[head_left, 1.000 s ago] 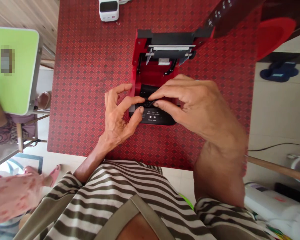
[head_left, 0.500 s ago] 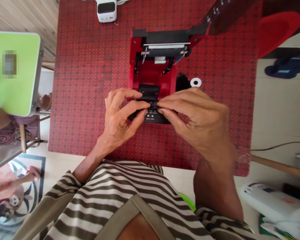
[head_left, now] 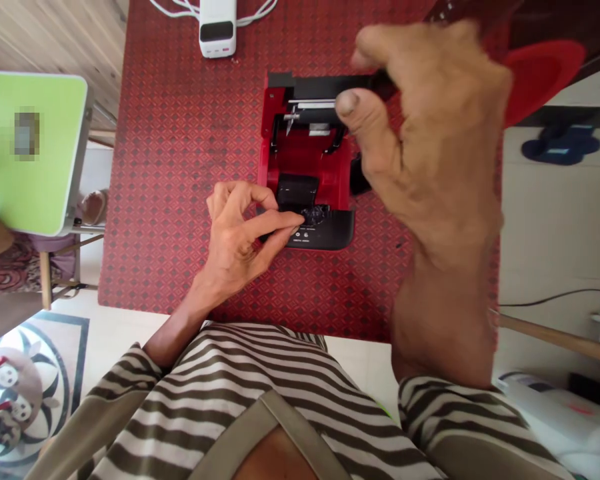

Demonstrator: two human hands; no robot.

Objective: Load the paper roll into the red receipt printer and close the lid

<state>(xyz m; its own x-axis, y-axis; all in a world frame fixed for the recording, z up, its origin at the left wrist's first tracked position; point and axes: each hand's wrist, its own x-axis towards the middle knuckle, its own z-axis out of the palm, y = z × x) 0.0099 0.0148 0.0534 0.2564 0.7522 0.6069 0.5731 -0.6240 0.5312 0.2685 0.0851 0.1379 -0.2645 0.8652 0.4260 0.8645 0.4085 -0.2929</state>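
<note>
A red machine with a black front panel lies opened up, its red inner tray and metal rods showing. A strip of dark film curves down inside it, and its crumpled dark end lies on the panel. My left hand pinches the edge of this film with thumb and forefinger, low over the panel. Up at the machine's far right, my right hand is raised with thumb and fingers apart and nothing seen between them. It covers part of the black upper frame.
A white device with cables lies at the back of the red patterned table. To the left stands a green table with a person seated by it. A red rounded object is at the far right, and dark slippers lie on the floor.
My right hand has let go of the film and moved up and right over the machine's upper part, hiding the white ring. My left hand stays pinched at the film.
</note>
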